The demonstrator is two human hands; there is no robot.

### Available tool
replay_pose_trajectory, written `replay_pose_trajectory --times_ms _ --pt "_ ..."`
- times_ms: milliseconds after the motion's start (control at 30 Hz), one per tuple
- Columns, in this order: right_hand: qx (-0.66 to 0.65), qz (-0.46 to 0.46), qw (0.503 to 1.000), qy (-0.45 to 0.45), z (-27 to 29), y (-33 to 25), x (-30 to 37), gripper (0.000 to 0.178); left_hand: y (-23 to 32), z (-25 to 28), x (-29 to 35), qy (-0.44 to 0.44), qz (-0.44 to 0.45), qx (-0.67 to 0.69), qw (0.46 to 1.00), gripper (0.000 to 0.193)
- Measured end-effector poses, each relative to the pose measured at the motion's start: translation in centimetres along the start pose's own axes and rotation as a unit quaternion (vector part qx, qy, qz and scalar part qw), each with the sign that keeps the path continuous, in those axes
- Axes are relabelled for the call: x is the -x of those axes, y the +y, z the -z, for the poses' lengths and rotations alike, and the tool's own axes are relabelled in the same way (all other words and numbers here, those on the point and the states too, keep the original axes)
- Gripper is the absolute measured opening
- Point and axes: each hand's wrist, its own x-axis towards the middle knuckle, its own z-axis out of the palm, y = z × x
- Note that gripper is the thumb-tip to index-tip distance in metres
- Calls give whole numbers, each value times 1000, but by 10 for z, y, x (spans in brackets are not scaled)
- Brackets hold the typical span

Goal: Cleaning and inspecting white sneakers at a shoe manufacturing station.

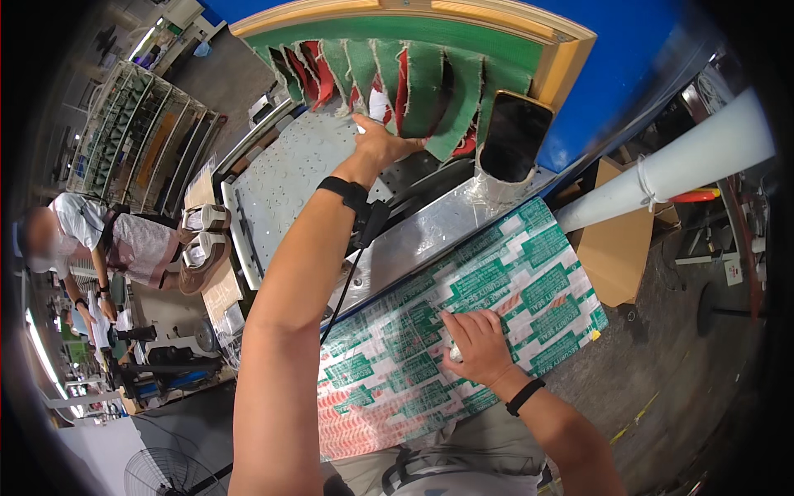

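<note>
My left hand (383, 147) reaches up to a row of frayed green and red fabric strips (426, 91) hanging across a machine opening. Its thumb stretches right against the strips' lower edge. The other fingers are mostly hidden, and a bit of something white (378, 103) shows between the strips just beyond them. Below the opening lies a grey perforated metal plate (302, 157). My right hand (480, 345) rests on a table top (529, 310) covered in green-and-white printed tape. Its fingers curl round a small silvery-white thing (455, 354), too covered to name.
A black phone-like device (517, 136) is fixed at the right of the opening. A thick pale tube (670, 169) slants in at right, above cardboard (616, 248). Brown shoes (203, 256) sit left of the plate, near another person (124, 240). A rack (136, 136) and fan (161, 475) stand at left.
</note>
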Motion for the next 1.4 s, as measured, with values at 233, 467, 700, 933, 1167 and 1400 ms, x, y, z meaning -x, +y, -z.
replay_pose_trajectory --times_ms 233,467,700,933,1167,1400 --pt "5 -4 1000 16 -4 3 -2 75 -36 50 -11 -52 -162 -37 985 165" --pt "35 -11 999 -18 2 2 -1 73 -91 78 -25 -39 -107 38 993 139" --pt "31 1 1000 -4 -1 -5 -9 73 -57 35 -31 99 -97 -4 990 136" --pt "20 -16 1000 -2 2 0 -6 72 -127 101 2 -43 -243 -7 969 115" --pt "24 2 1000 -1 -2 -1 -4 74 -226 122 69 -94 -138 238 957 98" --pt "17 2 1000 23 -5 -4 -1 74 -208 124 78 11 -158 241 957 79"
